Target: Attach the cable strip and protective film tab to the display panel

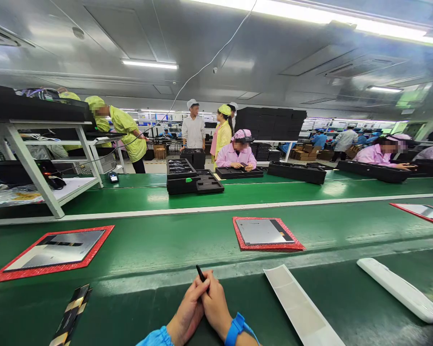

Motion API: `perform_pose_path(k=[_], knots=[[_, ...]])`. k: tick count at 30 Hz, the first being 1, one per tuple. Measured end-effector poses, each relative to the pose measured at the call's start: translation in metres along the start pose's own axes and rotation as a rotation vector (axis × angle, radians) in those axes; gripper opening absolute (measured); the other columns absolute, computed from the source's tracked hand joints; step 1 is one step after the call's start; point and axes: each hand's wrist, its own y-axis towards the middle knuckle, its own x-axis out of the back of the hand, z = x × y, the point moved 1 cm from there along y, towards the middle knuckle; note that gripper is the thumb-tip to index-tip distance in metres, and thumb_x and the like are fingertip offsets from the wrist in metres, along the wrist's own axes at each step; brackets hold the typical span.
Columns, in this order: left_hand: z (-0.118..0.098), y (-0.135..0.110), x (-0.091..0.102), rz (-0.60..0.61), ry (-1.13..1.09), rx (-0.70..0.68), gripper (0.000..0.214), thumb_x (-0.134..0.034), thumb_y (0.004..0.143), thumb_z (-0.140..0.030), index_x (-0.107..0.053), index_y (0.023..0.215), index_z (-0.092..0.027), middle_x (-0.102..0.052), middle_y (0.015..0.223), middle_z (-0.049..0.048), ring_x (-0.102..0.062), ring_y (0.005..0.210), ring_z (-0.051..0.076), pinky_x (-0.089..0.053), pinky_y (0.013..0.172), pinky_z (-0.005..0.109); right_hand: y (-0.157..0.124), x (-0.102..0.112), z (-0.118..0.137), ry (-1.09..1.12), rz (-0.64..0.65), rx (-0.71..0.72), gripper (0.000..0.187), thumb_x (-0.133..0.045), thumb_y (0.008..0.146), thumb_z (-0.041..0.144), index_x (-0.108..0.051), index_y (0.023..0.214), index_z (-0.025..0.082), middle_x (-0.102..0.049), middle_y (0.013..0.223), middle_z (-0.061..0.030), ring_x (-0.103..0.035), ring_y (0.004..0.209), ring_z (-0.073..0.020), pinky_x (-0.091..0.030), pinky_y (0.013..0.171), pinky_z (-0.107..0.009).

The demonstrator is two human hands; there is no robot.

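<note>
My left hand (185, 312) and my right hand (214, 305) rest pressed together on the near edge of the green bench (147, 293). A thin black pen-like stick (201, 274) pokes up from between their closed fingers. My right wrist wears a blue strap (236, 329). Beyond my hands, on the green conveyor belt (173, 240), lies a grey panel on a red mat (267, 234). A second panel on a red mat (54, 251) lies to the left, and a third (424, 212) at the right edge.
A long white paper strip (299, 305) and a white bar (400, 289) lie right of my hands; a black-and-yellow striped piece (71, 317) lies left. Black foam trays (195, 179) sit across the belt, where people in pink and yellow coats work. A white rack (39, 158) stands left.
</note>
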Motion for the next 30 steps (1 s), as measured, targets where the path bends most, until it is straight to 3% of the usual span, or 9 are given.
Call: perform_pose_path(k=[9,20,26,28,30], knots=[[0.0,0.0,-0.002,-0.001,0.011,0.011,0.043,-0.089,0.034,-0.063,-0.066,0.059,-0.038,-0.075,0.09,0.0062,-0.066,0.13,0.038,-0.06,0.098,0.044,0.0,0.001,0.0,-0.015,0.038,-0.024,0.028,-0.058,0.088,0.054,-0.069,0.079,0.03,-0.078,0.079,-0.0064,-0.074,0.077,-0.0337,-0.05,0.071,-0.04],[0.006,0.006,0.004,0.009,-0.062,0.017,0.041,-0.092,0.039,-0.057,-0.069,0.064,-0.034,-0.076,0.091,0.0055,-0.068,0.125,0.038,-0.058,0.103,0.043,0.0,0.0,0.001,-0.002,0.015,-0.019,0.027,-0.061,0.087,0.054,-0.068,0.078,0.029,-0.078,0.078,-0.0069,-0.074,0.077,-0.0332,-0.053,0.072,-0.039],[0.01,0.005,0.008,0.049,-0.079,-0.014,0.04,-0.093,0.044,-0.055,-0.075,0.071,-0.031,-0.079,0.093,0.005,-0.068,0.126,0.038,-0.057,0.108,0.045,0.0,-0.001,0.004,0.04,-0.023,-0.013,0.034,-0.062,0.085,0.061,-0.065,0.074,0.029,-0.076,0.072,-0.0049,-0.072,0.07,-0.0311,-0.053,0.068,-0.038],[0.006,0.003,0.008,0.076,-0.053,-0.035,0.038,-0.09,0.048,-0.056,-0.077,0.075,-0.031,-0.08,0.097,0.0057,-0.068,0.128,0.039,-0.059,0.105,0.046,0.001,0.0,0.005,0.071,-0.056,-0.016,0.04,-0.058,0.087,0.066,-0.064,0.075,0.029,-0.074,0.07,-0.0034,-0.071,0.068,-0.0298,-0.054,0.066,-0.038],[-0.006,0.003,0.008,0.023,0.031,-0.07,0.033,-0.082,0.059,-0.057,-0.078,0.082,-0.033,-0.08,0.101,0.0052,-0.068,0.128,0.037,-0.061,0.102,0.045,0.004,0.002,0.006,0.1,-0.101,-0.028,0.044,-0.053,0.089,0.071,-0.063,0.078,0.029,-0.073,0.07,-0.0021,-0.07,0.068,-0.0288,-0.055,0.064,-0.037]])
